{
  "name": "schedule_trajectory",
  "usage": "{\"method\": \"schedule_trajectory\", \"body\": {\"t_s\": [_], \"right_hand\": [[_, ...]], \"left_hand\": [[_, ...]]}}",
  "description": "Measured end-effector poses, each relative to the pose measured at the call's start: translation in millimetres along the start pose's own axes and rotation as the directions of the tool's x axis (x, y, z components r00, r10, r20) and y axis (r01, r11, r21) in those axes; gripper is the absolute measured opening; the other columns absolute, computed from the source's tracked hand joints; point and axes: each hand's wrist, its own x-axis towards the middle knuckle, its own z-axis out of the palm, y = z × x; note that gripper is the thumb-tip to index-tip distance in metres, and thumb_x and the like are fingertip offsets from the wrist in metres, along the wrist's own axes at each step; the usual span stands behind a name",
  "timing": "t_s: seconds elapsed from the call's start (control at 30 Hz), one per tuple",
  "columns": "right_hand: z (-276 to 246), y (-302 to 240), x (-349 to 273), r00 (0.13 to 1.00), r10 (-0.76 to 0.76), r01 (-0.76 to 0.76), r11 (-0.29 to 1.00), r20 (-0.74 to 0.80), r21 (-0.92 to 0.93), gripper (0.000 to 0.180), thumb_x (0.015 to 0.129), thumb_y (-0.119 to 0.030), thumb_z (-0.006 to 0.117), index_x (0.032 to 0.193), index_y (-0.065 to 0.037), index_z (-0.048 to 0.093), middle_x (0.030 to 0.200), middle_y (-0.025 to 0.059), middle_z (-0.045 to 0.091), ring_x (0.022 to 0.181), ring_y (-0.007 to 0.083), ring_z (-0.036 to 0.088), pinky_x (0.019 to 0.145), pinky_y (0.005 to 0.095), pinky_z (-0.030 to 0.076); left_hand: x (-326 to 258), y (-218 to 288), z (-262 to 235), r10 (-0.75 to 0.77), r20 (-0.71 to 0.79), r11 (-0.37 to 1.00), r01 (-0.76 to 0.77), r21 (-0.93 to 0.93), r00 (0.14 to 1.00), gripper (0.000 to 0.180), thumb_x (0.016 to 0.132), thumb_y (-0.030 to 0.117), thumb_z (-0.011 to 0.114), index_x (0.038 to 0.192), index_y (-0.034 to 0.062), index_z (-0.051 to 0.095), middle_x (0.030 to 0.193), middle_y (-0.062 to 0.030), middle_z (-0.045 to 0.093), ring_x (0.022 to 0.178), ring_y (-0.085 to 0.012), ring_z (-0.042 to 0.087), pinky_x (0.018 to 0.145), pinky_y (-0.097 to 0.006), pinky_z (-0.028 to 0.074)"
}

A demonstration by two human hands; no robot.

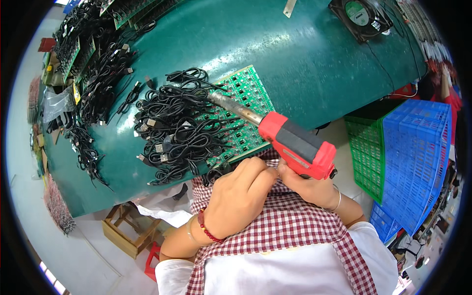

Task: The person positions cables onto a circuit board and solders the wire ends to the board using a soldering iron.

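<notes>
At six o'clock in my view, the left hand (241, 191) bends inward, fingers curled; their pinch I can't tell. At four, the right hand (310, 190) grips the red soldering gun (298, 143) at three, barrel toward ten.

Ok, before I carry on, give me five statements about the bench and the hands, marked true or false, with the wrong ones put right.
1. The metal barrel of the red-and-black tool points toward the black cables. True.
2. Only the left hand holds the tool. False: the right hand holds it.
3. Black cables lie over part of the green circuit boards. True.
4. The black fan is at the left end of the table. False: the fan is at the far right of the green table.
5. The green basket stands left of the blue baskets in the picture. True.
</notes>
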Motion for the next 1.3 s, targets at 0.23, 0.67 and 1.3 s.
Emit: {"method": "schedule_trajectory", "body": {"t_s": [0.23,0.67,1.3], "right_hand": [[-11,-8,-5,0.988,0.104,-0.084,0.983,-0.118,0.166,0.035,0.087,0.001,0.061,0.120,0.003,0.050,0.077,0.0074,0.058,0.066,0.0136,0.058,0.059,0.0271,0.048],[-45,16,-54,0.970,0.144,-0.105,0.974,-0.193,0.202,0.050,0.094,-0.032,0.061,0.127,0.003,0.046,0.071,0.0076,0.056,0.058,0.0135,0.051,0.057,0.0272,0.045],[-53,32,-80,0.962,0.271,-0.271,0.954,-0.015,-0.126,0.015,0.076,-0.019,0.072,0.079,-0.006,0.064,0.075,0.0068,0.062,0.063,0.0205,0.060,0.054,0.0330,0.045]], "left_hand": [[6,-15,-6,-0.177,-0.169,0.982,0.162,-0.096,0.970,0.011,0.077,-0.006,0.068,0.084,0.0016,0.063,0.078,-0.0072,0.054,0.060,-0.0156,0.055,0.051,-0.025,0.044],[26,-26,-11,-0.073,-0.178,0.850,0.155,0.504,0.981,0.009,0.076,0.007,0.069,0.080,0.0079,0.061,0.083,-0.0051,0.053,0.077,-0.0242,0.055,0.064,-0.037,0.041],[29,-43,12,-0.080,-0.223,0.795,0.197,0.574,0.972,0.014,0.071,0.007,0.071,0.077,0.0065,0.058,0.089,-0.0038,0.056,0.084,-0.0231,0.053,0.073,-0.037,0.035]]}}
